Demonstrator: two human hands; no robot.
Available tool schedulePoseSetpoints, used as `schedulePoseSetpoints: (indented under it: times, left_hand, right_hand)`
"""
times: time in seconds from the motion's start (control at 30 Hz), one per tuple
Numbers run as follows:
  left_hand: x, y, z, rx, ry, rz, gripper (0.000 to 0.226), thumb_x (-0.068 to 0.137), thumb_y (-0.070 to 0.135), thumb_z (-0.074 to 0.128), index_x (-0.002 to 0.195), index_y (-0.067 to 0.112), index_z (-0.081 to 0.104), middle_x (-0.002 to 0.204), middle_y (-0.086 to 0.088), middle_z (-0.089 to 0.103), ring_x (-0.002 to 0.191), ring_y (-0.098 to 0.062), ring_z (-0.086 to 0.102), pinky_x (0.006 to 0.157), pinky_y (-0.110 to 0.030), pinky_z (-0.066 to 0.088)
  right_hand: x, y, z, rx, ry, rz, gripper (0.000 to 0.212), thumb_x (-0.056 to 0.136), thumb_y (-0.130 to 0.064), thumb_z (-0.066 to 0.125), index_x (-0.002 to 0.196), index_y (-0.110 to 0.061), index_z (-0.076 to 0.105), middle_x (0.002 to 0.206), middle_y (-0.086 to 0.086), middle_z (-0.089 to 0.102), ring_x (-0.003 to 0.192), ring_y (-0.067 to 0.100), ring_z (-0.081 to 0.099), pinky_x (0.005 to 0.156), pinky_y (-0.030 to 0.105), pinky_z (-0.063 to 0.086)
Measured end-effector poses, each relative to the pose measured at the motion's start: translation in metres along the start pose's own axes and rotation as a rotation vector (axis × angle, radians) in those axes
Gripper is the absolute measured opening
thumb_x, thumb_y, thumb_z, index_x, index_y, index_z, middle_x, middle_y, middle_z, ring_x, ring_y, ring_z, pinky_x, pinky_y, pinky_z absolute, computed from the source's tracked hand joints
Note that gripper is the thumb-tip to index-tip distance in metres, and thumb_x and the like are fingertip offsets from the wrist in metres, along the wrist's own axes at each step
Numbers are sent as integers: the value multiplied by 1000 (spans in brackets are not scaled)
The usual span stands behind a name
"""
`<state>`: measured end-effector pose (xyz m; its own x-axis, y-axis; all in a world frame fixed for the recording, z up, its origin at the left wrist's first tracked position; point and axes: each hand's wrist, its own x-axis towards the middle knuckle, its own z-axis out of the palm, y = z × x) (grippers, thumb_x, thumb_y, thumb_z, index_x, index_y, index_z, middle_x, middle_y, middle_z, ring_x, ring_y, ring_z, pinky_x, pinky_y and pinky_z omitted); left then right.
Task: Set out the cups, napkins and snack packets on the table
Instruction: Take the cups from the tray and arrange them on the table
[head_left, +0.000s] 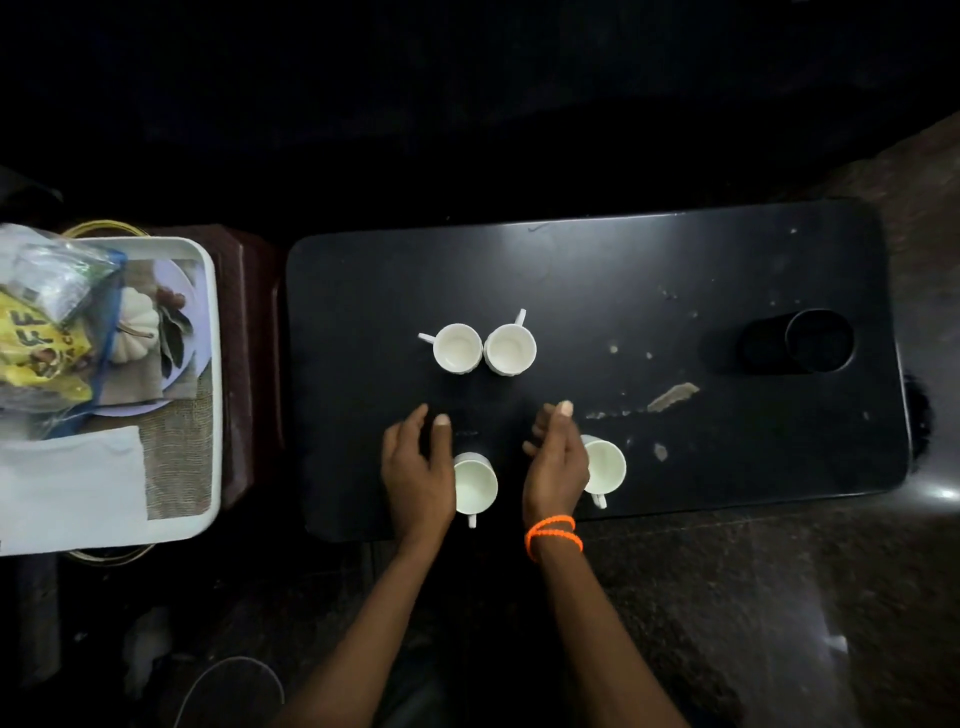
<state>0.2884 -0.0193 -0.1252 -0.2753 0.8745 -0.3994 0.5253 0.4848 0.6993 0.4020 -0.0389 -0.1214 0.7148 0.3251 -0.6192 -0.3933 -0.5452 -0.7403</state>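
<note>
Both hands, left hand (418, 467) and right hand (555, 462), hover relaxed and empty between four cups (457, 347); tray (208, 395) lies far left.

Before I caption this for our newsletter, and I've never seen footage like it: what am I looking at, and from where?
It is one picture from a camera worn on a person's head, looking down at their own hands. No machine is involved. On the black table stand four white cups. The left hand and right hand hover open beside the two near cups, holding nothing. A dark cylindrical container sits at the right. Left of the table, a white tray holds snack packets and a napkin, not yet set out.
</note>
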Motion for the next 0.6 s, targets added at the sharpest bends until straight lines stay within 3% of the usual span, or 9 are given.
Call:
schedulePoseSetpoints:
  times: [0.03, 0.1, 0.2, 0.3, 0.37, 0.6]
  left_hand:
    - [6, 6, 3, 43, -19, 110, 42, 99, 34, 66, 132, 8, 68, 124, -12, 65, 117, -27, 62, 105, -39, 50]
    - [20, 21, 13, 204, -46, 331, 56, 91, 47, 69, 135, 13, 63, 128, -7, 63, 121, -23, 56, 106, -39, 44]
    - [48, 46, 33, 465, -146, 559, 85, 73, 49, 80, 145, 16, 52, 144, -5, 57, 139, -26, 46, 115, -44, 31]
    - [75, 62, 51, 702, -288, 673, 101, 62, 42, 88, 150, 14, 46, 151, -6, 54, 151, -32, 37, 122, -52, 23]
    - [88, 65, 61, 841, -316, 714, 95, 63, 38, 89, 147, 14, 50, 145, -6, 60, 151, -31, 37, 123, -54, 22]
    - [104, 60, 72, 815, -294, 796, 57, 68, 39, 81, 120, 20, 67, 116, -2, 73, 128, -25, 57, 117, -50, 11]
  right_hand:
    - [10, -9, 3, 7, 9, 18, 43, 101, -56, 48, 85, -27, 75, 87, -7, 74, 92, 18, 70, 87, 47, 60]
    - [30, -23, 10, -14, 4, 53, 49, 95, -67, 46, 93, -28, 75, 97, -6, 76, 100, 17, 71, 91, 47, 60]
    - [55, -41, 21, -116, -41, 78, 75, 82, -82, 37, 110, -24, 76, 116, 0, 75, 114, 23, 67, 103, 51, 53]
    - [71, -51, 32, -222, -106, 83, 72, 77, -86, 32, 94, -34, 79, 108, 0, 77, 111, 28, 67, 103, 53, 52]
    - [77, -53, 35, -268, -143, 66, 62, 78, -86, 30, 77, -45, 77, 96, -6, 79, 104, 26, 70, 100, 51, 54]
    - [80, -52, 35, -295, -130, 10, 66, 80, -87, 25, 75, -50, 79, 83, -15, 79, 94, 17, 73, 100, 42, 55]
